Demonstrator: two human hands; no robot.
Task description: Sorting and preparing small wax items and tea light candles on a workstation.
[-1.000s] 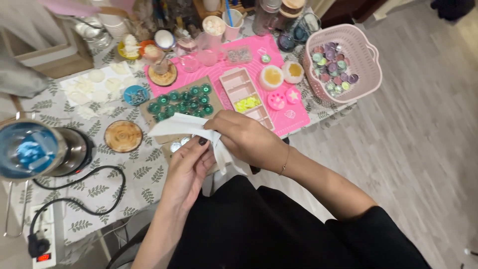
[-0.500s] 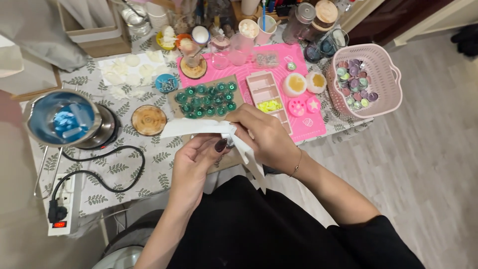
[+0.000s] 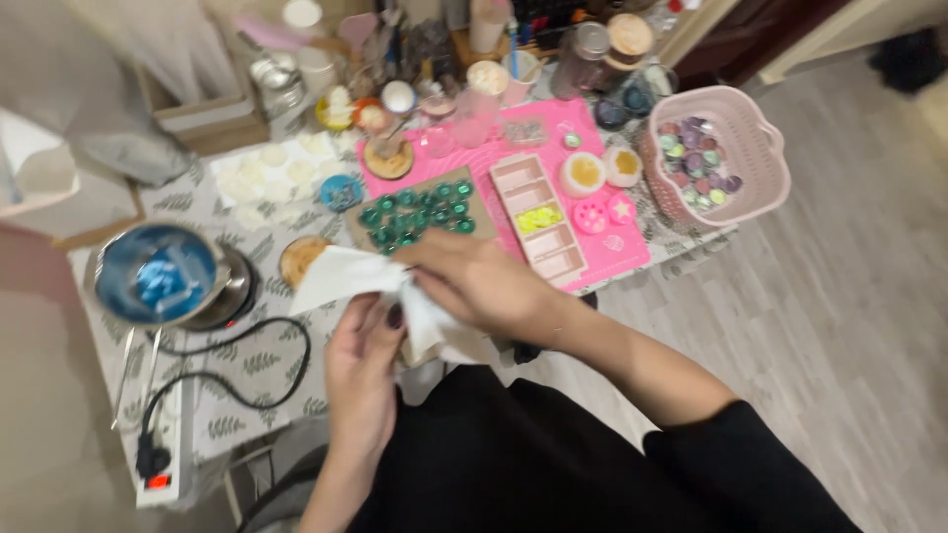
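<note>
Holding a white cloth (image 3: 341, 276) between both hands, we work just in front of the table's near edge. Our left hand (image 3: 363, 355) sits at about 7 o'clock from the cloth, fingers curled up around its lower part, the dark-painted thumbnail pressed against the fabric. Our right hand (image 3: 479, 281) comes in from 3 o'clock, closed over the cloth's bunched middle; we cannot tell whether anything lies inside the folds. A loose corner of the cloth spreads toward 10 o'clock, over the edge of a round wooden coaster (image 3: 299, 259). At 12 o'clock from our hands lies a brown board with green round pieces (image 3: 415, 209), and at 1 o'clock a pink compartment tray (image 3: 541, 219) with yellow bits in one section, resting on a pink mat (image 3: 612, 259). A pink basket (image 3: 760, 178) of small coloured cups stands at 2 o'clock, well apart. At 9 o'clock a metal pot (image 3: 158, 274) with blue contents sits on the leaf-patterned tablecloth, a black cable (image 3: 247, 370) looping near it.
</note>
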